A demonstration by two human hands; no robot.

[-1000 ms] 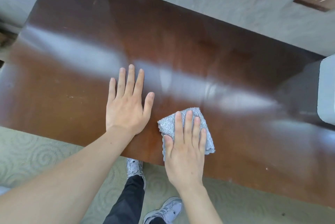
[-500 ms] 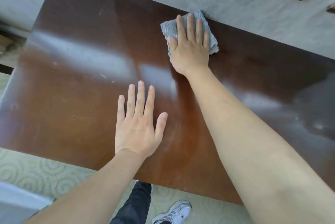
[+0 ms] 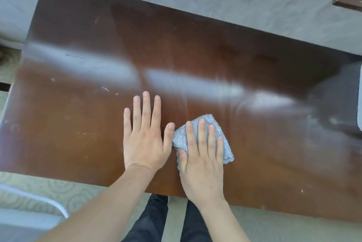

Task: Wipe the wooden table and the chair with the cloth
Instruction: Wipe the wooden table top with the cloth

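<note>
While flat, right hand point(image 3: 201, 165) presses nubby cloth point(image 3: 203, 124)

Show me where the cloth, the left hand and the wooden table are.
cloth point(image 3: 225, 150): head view, right part beside the fingers.
left hand point(image 3: 144, 141): head view, back of the hand.
wooden table point(image 3: 195, 46): head view, bare top.

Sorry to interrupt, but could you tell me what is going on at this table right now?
A person is wiping a wooden table with a grey cloth. The right hand lies flat on the folded cloth, pressing it to the tabletop near the front edge. The left hand rests open and flat on the bare wood just beside it, holding nothing. A few pale specks show on the wood to the left.
</note>
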